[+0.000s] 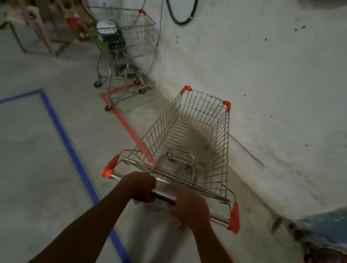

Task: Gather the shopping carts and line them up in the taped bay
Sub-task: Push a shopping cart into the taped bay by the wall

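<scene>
An empty wire shopping cart [191, 138] with orange corner caps and a chrome handle is standing upright beside the grey wall, straddling the orange floor tape [124, 122]. A second wire cart [125, 39], holding dark and white items, is sitting farther ahead at the tape's far corner, well apart from cart 1.

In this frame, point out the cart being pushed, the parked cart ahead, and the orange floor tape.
pushed cart [192, 134]: head view, on the basket's wire floor.
parked cart [135, 34]: head view, on the basket's side mesh.
orange floor tape [124, 122]: head view, on the strip left of the pushed cart.
</scene>
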Demonstrator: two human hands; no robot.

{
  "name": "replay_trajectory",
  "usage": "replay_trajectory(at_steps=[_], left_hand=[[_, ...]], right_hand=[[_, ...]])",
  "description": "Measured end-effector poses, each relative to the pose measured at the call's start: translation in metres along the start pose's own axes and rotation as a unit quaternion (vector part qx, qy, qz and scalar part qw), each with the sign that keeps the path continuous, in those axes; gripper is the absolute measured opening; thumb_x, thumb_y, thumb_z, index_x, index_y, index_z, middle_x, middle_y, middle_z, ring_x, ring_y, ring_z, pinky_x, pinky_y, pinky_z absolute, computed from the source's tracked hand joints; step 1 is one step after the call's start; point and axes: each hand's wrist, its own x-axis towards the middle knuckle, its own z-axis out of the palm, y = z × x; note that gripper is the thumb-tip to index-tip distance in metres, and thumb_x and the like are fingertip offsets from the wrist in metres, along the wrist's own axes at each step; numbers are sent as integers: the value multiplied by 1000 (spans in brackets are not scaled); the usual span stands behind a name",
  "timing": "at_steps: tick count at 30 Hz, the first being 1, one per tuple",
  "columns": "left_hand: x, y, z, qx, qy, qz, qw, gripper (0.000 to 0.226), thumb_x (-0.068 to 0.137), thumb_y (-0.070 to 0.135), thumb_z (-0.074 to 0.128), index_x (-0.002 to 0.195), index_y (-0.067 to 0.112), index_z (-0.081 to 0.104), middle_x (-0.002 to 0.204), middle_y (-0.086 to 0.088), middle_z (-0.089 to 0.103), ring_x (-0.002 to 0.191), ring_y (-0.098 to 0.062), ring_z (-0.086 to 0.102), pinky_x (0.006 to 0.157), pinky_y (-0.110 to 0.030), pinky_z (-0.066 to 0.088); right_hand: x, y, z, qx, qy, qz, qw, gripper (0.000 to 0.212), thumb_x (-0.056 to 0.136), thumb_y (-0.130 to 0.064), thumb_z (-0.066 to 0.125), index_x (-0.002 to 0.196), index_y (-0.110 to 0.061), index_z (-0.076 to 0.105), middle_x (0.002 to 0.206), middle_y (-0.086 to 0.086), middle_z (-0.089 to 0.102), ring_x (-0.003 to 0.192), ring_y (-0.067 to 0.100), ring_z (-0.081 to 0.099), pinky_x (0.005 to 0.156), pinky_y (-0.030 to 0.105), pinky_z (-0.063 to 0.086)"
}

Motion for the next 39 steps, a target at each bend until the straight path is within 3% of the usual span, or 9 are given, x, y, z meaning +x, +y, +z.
replay_trajectory(at_steps=[6, 13, 21, 26, 30, 34, 39], left_hand=[[-15, 65, 30, -41, 51, -56, 996, 31, 83, 47, 68, 97, 20, 73, 90, -1, 70, 83, -19, 67, 73, -35, 57], [-32, 136, 60, -96, 90, -118, 984, 28, 85, 46, 65, 98, 21, 71, 92, 0, 70, 83, -16, 66, 74, -32, 56], [-51, 212, 85, -132, 143, -181, 964, 35, 79, 49, 57, 91, 20, 72, 87, -6, 72, 80, -23, 70, 71, -35, 58], [-50, 243, 90, -156, 150, -229, 949, 24, 85, 46, 59, 85, 23, 69, 79, 2, 69, 72, -15, 67, 64, -27, 53], [-41, 268, 85, -162, 161, -275, 934, 26, 85, 45, 60, 88, 22, 71, 77, 6, 67, 70, -9, 64, 61, -19, 47], [-18, 287, 73, -192, 167, -285, 924, 16, 87, 39, 62, 89, 25, 69, 73, 12, 56, 67, -5, 57, 63, -17, 47], [8, 276, 49, -224, 148, -305, 914, 10, 88, 38, 64, 81, 35, 58, 72, 16, 54, 72, -5, 59, 75, -25, 55]], right_hand=[[-19, 60, -1, -45, -31, -71, 996, 60, 77, -73, 37, 107, -31, 67, 90, -3, 71, 82, 23, 71, 74, 38, 58], [-46, 106, -21, -113, -29, -145, 982, 50, 87, -59, 55, 99, -13, 72, 97, 8, 74, 90, 32, 71, 75, 37, 54], [-62, 147, -31, -107, -78, -227, 965, 51, 77, -63, 47, 94, -20, 69, 88, 5, 73, 81, 30, 72, 69, 36, 56], [-56, 174, -37, -111, -95, -306, 941, 51, 74, -67, 52, 88, -21, 71, 78, 2, 71, 73, 24, 69, 64, 32, 49], [-35, 206, -54, -101, -144, -370, 912, 41, 77, -59, 61, 90, -22, 71, 76, -3, 67, 74, 20, 67, 63, 28, 44], [-15, 227, -63, -162, -100, -373, 908, 41, 81, -54, 59, 90, -18, 74, 80, 1, 69, 76, 25, 66, 68, 31, 49], [11, 226, -77, -170, -94, -359, 913, 27, 80, -45, 60, 81, -20, 70, 69, -2, 62, 62, 20, 57, 59, 29, 44]])
